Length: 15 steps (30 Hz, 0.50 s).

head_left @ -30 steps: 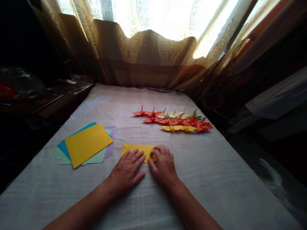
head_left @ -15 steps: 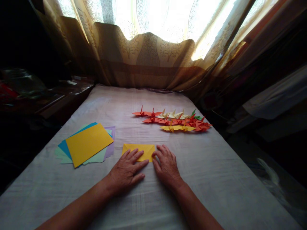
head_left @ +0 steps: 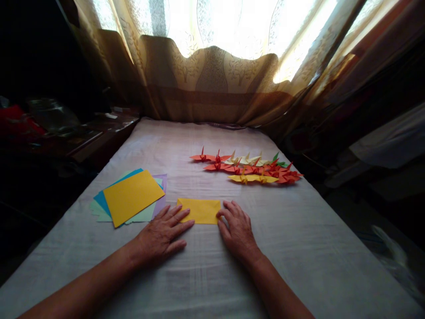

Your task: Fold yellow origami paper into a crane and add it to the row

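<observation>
A folded yellow paper rectangle [head_left: 200, 210] lies flat on the white cloth-covered table [head_left: 299, 248]. My left hand [head_left: 159, 234] rests flat with fingers spread, its fingertips touching the paper's lower left edge. My right hand [head_left: 237, 229] lies palm down at the paper's right edge, fingers slightly curled, fingertips against the paper. Neither hand holds anything.
A fanned stack of coloured sheets [head_left: 131, 199], yellow on top, lies at the left. A cluster of folded paper cranes [head_left: 249, 167] in red, orange, yellow and cream sits beyond the paper. Curtains [head_left: 212, 84] hang at the table's far end. Dark clutter [head_left: 49, 124] flanks the left side.
My left hand has slid back off the folded paper, leaving more of it uncovered. My right hand has moved from on top of the paper to its right edge.
</observation>
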Each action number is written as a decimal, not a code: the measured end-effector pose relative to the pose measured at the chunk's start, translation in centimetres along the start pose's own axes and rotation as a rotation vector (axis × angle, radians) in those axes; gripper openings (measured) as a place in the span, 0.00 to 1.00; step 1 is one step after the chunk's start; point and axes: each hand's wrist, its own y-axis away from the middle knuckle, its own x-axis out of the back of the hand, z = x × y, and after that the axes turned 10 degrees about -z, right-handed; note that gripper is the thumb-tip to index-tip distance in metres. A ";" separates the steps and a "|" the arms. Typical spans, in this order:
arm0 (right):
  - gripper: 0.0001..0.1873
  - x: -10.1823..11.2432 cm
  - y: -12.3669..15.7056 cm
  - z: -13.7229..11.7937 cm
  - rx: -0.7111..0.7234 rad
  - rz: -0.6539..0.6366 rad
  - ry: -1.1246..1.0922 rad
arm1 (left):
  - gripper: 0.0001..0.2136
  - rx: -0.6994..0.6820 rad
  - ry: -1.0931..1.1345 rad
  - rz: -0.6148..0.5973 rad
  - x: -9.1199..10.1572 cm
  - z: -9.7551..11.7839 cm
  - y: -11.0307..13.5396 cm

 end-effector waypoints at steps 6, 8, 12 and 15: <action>0.11 0.2 0.0 -0.5 -0.020 0.006 -0.002 | 0.26 0.079 -0.091 -0.016 0.6 -2.0 2.8; 0.11 0.1 0.0 -0.5 -0.015 0.011 -0.003 | 0.26 0.095 -0.097 -0.027 0.9 -2.5 3.5; 0.11 0.0 0.0 -0.3 -0.009 0.032 -0.009 | 0.23 0.136 -0.075 -0.018 1.6 -2.7 4.0; 0.10 -0.1 0.0 -0.2 0.012 0.060 -0.022 | 0.17 0.188 -0.008 0.073 1.7 -2.2 2.8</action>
